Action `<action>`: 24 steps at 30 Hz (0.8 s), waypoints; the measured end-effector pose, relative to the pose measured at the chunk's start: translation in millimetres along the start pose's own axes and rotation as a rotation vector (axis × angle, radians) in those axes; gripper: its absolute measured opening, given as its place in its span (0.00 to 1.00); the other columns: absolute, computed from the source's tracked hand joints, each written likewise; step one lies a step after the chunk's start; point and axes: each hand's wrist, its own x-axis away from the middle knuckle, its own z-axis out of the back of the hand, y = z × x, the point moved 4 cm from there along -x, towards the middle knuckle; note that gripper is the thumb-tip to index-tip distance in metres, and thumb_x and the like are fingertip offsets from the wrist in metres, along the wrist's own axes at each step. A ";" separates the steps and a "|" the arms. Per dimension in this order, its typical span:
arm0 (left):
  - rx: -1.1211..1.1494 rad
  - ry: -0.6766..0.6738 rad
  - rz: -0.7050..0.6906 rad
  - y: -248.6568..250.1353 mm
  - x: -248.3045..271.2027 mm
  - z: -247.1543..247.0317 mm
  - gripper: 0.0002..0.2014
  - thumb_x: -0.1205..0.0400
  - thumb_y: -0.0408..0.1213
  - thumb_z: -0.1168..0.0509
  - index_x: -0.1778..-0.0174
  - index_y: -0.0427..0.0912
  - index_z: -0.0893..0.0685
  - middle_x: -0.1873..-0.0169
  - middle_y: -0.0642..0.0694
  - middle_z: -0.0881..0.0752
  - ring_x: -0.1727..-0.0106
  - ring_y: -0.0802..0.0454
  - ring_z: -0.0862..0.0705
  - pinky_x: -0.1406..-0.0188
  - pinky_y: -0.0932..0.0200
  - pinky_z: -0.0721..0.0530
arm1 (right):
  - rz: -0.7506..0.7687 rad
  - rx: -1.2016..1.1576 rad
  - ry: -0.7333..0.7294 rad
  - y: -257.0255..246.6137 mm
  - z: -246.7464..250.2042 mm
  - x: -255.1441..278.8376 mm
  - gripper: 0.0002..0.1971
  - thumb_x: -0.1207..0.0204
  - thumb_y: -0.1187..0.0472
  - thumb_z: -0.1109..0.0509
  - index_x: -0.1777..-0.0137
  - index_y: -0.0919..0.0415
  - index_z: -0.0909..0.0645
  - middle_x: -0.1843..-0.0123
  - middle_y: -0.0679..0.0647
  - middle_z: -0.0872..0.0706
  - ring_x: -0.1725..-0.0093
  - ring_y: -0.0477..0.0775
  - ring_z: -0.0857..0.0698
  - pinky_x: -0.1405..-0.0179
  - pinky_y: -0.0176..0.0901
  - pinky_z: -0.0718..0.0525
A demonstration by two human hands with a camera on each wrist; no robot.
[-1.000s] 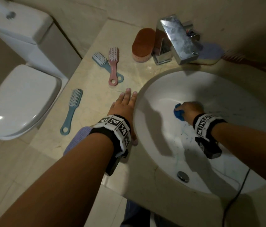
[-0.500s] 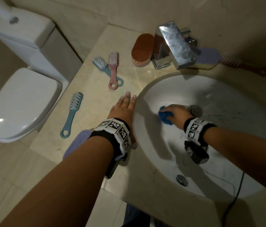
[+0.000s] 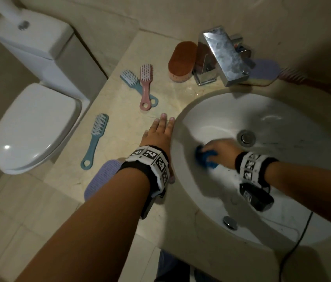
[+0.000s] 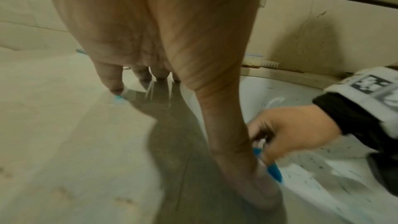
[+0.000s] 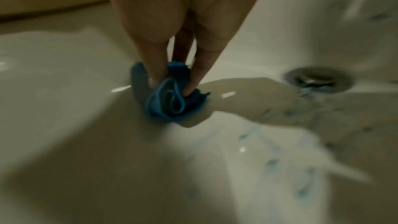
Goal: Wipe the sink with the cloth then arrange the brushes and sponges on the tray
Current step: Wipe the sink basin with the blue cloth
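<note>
My right hand [image 3: 219, 153] grips a bunched blue cloth [image 3: 206, 158] [image 5: 170, 98] and presses it on the white sink's [image 3: 282, 123] left inner wall, left of the drain [image 3: 246, 137]. My left hand [image 3: 160, 135] lies flat with straight fingers on the beige counter [image 3: 120, 127] beside the sink's left rim. On the counter lie a blue brush [image 3: 95, 140], a pink brush [image 3: 145, 86] crossing another blue brush [image 3: 134, 83], and an orange sponge [image 3: 182, 61]. A purple sponge [image 3: 264, 72] and a red brush [image 3: 311, 81] lie behind the tap. No tray shows.
A chrome tap [image 3: 221, 55] stands at the sink's back. A purple ribbed item [image 3: 101, 180] sits at the counter's front edge under my left forearm. A white toilet [image 3: 34, 127] stands left of the counter. A black cable [image 3: 301, 237] hangs over the sink's front right.
My right hand has swept the blue cloth leftward and toward me across the basin, uncovering the drain. The left hand has stayed flat on the counter.
</note>
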 end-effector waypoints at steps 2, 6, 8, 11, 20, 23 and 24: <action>0.002 -0.023 -0.025 0.6 0.0 -0.2 0.74 0.44 0.46 0.16 0.19 0.43 0.70 0.19 0.44 0.70 0.17 0.44 0.65 0.16 0.45 0.52 | 0.134 -0.071 -0.180 -20.1 -34.7 18.9 0.15 0.27 0.69 0.29 0.40 0.66 0.15 0.44 0.58 0.17 0.43 0.56 0.19 0.45 0.34 0.30; -0.024 -0.014 -0.025 -0.6 -0.5 -2.0 0.77 0.48 0.45 0.14 0.19 0.44 0.71 0.19 0.45 0.70 0.17 0.45 0.65 0.16 0.45 0.51 | -0.032 -0.281 -0.015 15.9 -21.1 6.4 0.11 0.28 0.71 0.31 0.63 0.58 0.10 0.58 0.59 0.15 0.57 0.58 0.19 0.53 0.44 0.27; -0.007 0.002 -0.014 -2.1 -1.1 -2.8 0.75 0.45 0.44 0.15 0.19 0.44 0.70 0.19 0.45 0.70 0.17 0.45 0.65 0.16 0.45 0.51 | -0.092 -0.368 -0.029 33.0 8.3 -4.3 0.23 0.27 0.69 0.35 0.81 0.47 0.22 0.74 0.47 0.25 0.72 0.48 0.29 0.65 0.41 0.32; -0.017 0.002 -0.020 -0.5 -0.7 -1.1 0.75 0.45 0.45 0.15 0.19 0.44 0.70 0.19 0.45 0.70 0.17 0.45 0.65 0.16 0.45 0.51 | 0.026 -0.431 -0.049 28.8 13.7 3.3 0.21 0.24 0.67 0.37 0.80 0.61 0.19 0.78 0.50 0.22 0.69 0.53 0.27 0.68 0.44 0.29; -0.011 -0.016 -0.021 0.0 -1.4 -3.0 0.78 0.49 0.46 0.14 0.19 0.45 0.71 0.19 0.45 0.71 0.17 0.45 0.66 0.16 0.44 0.52 | 0.032 0.056 -0.064 11.8 -11.5 13.7 0.05 0.27 0.73 0.33 0.55 0.71 0.15 0.56 0.68 0.17 0.56 0.64 0.18 0.54 0.44 0.23; 0.003 -0.012 -0.018 1.4 1.6 -1.6 0.75 0.45 0.44 0.15 0.19 0.45 0.70 0.19 0.45 0.70 0.17 0.45 0.65 0.16 0.45 0.52 | -0.121 -0.217 0.020 33.4 3.3 -1.7 0.07 0.27 0.71 0.33 0.67 0.70 0.23 0.65 0.64 0.23 0.66 0.61 0.24 0.68 0.47 0.27; 0.003 -0.011 -0.019 1.5 2.0 -1.1 0.75 0.45 0.44 0.15 0.19 0.45 0.70 0.19 0.45 0.70 0.17 0.45 0.65 0.16 0.45 0.52 | -0.106 -0.190 -0.024 28.1 4.3 6.6 0.03 0.27 0.69 0.31 0.61 0.70 0.19 0.61 0.60 0.21 0.61 0.58 0.23 0.64 0.45 0.27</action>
